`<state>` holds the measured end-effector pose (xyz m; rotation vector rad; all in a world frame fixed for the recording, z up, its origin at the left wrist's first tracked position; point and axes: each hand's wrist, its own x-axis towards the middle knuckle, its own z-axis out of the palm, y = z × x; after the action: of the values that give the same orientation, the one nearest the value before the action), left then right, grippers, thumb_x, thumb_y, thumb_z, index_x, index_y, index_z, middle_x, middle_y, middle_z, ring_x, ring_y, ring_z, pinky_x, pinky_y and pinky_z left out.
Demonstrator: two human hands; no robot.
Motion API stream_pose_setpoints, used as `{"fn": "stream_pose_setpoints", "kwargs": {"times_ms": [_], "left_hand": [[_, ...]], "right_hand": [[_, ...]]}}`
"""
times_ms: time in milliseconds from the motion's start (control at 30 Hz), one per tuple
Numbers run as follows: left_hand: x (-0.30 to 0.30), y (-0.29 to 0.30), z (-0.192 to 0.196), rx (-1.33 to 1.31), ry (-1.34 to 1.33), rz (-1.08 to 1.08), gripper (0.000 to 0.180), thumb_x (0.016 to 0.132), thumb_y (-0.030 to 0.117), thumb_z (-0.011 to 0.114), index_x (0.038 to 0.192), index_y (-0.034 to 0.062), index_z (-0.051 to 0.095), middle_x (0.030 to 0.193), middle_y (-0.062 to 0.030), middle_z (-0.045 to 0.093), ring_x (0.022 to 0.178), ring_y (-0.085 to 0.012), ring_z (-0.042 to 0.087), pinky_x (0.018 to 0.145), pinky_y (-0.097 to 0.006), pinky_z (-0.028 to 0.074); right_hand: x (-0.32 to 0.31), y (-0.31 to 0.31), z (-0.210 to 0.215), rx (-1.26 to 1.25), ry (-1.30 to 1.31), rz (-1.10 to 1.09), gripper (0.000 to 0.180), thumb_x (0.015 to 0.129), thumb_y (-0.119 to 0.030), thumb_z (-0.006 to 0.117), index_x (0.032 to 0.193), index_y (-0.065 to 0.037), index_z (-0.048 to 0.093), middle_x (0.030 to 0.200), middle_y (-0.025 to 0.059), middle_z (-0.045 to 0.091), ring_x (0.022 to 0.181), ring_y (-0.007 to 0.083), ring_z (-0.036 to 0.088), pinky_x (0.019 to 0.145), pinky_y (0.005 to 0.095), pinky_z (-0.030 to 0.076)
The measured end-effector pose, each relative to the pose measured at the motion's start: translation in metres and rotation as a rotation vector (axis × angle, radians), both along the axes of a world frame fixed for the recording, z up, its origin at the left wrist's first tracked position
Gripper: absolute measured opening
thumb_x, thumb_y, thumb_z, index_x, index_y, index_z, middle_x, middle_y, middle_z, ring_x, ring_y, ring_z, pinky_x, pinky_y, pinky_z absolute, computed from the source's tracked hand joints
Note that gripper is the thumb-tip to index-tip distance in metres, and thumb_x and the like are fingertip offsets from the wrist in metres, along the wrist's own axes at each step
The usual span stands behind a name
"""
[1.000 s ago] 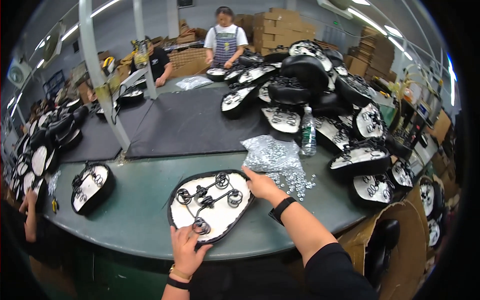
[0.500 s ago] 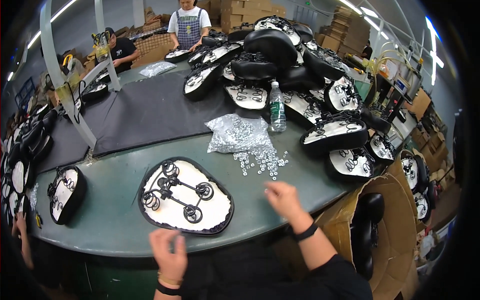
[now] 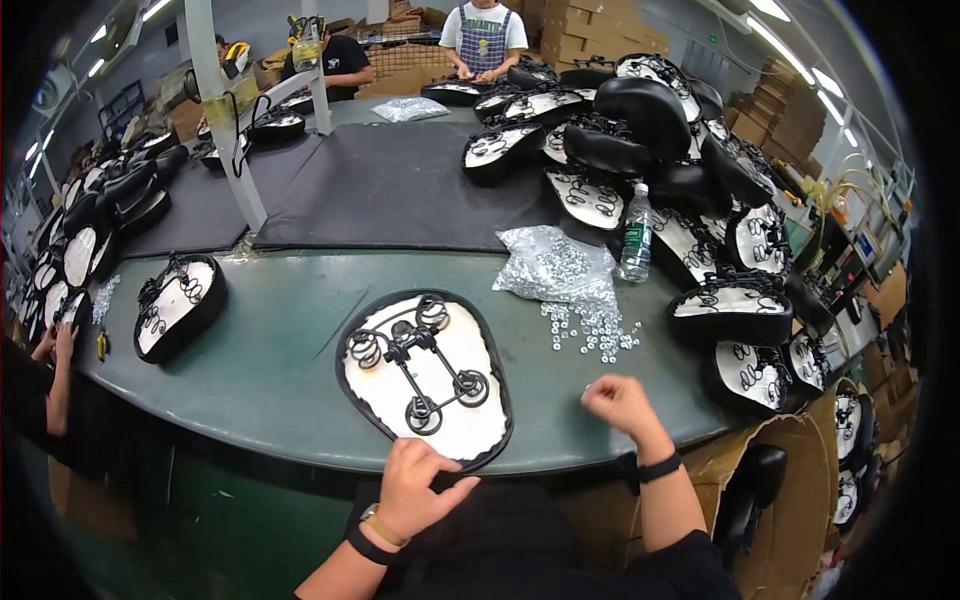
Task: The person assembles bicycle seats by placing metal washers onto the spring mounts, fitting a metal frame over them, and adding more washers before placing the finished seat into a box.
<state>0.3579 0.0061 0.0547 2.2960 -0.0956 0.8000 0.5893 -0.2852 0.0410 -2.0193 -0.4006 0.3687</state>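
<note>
An upturned bicycle saddle point(image 3: 465, 345) lies on the bench in front of me, its white underside and black coil-spring frame facing up. At its near rim is my left hand point(image 3: 415, 490), fingers over the edge and thumb stretched along the front. To the right of the saddle, my right hand point(image 3: 622, 405) hovers over the bench with its fingertips pinched. Whatever is in that pinch is too small to name. Beyond it, loose metal nuts point(image 3: 600, 335) are scattered in front of a clear plastic bag point(image 3: 555, 268) full of nuts.
A plastic water bottle point(image 3: 637, 235) stands beside the bag. Saddles point(image 3: 640, 120) are piled high at the back right. One more saddle point(image 3: 180, 310) rests at the left. An open cardboard box point(image 3: 790, 490) stands right of my arm. Co-workers are across and at far left.
The view has swung left. My left hand has come onto the saddle's near rim, and the saddle has turned clockwise. My right hand's fingers stay pinched near the nuts.
</note>
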Motion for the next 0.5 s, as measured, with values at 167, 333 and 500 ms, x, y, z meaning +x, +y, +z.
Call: {"fn": "stream_pose_setpoints", "kwargs": {"times_ms": [167,333,500], "left_hand": [[-0.005,0.028,-0.001,0.02,0.009,-0.066,0.032,0.066,0.022,0.095,0.076,0.0108,0.067,0.087,-0.0034,0.059,0.085,-0.0267,0.057,0.082,-0.039,0.048],[-0.012,0.02,0.01,0.096,-0.032,0.103,0.035,0.065,0.025,0.095,0.086,0.0108,0.071,0.108,-0.008,0.061,0.105,-0.0317,0.055,0.091,-0.043,0.047],[-0.019,0.037,0.003,0.145,0.026,0.193,0.088,0.063,0.047,0.096,0.127,0.002,0.056,0.138,-0.0196,0.047,0.132,-0.0448,0.045,0.11,-0.054,0.041]], "right_hand": [[-0.065,0.04,0.012,-0.291,0.123,0.361,0.012,0.085,-0.016,0.077,0.091,-0.006,0.079,0.082,0.0061,0.077,0.074,0.0149,0.071,0.071,0.031,0.056],[-0.069,0.047,0.006,-0.254,-0.204,0.129,0.016,0.085,-0.018,0.078,0.098,-0.007,0.078,0.085,0.0118,0.075,0.076,0.0284,0.072,0.07,0.0371,0.057],[-0.084,0.047,0.001,-0.275,-0.547,0.224,0.014,0.088,-0.016,0.076,0.099,-0.008,0.079,0.09,0.0112,0.071,0.078,0.0283,0.071,0.069,0.0392,0.057]]}}
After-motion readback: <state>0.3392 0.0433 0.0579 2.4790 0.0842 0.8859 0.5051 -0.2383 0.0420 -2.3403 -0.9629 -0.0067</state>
